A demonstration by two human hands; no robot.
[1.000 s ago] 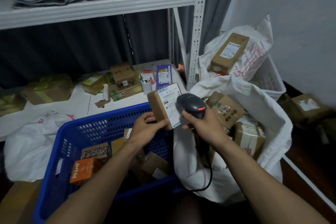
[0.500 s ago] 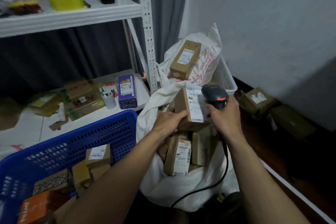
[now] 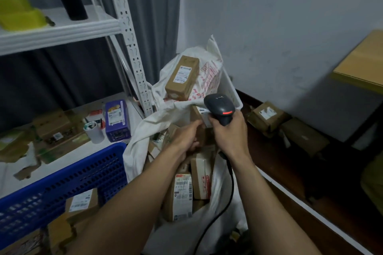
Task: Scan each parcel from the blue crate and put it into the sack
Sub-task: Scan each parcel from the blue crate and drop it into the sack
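— Hands first: what does each one hold?

— In the head view, the left hand (image 3: 187, 137) grips a brown parcel (image 3: 196, 118) from its near side, with the fingers curled round it. The right hand (image 3: 230, 133) is clenched round the handle of a dark scanner (image 3: 219, 106). The scanner's head sits right against the parcel's white label, and a red strip glows on it.

— Where is that parcel?

— Over the open mouth of the white sack (image 3: 134, 151), towards its far rim, above other boxes (image 3: 182, 196) standing inside.

— And the crate?

— The blue crate (image 3: 62, 182) sits just left of the sack, touching its cloth. A labelled box (image 3: 81, 203) lies near the crate's right end. The scanner's black cable (image 3: 232, 182) hangs down along the sack's right edge.

— Anything behind?

— A second white bag (image 3: 209, 72) with a brown box (image 3: 182, 77) on top, beside the shelf post (image 3: 132, 47).
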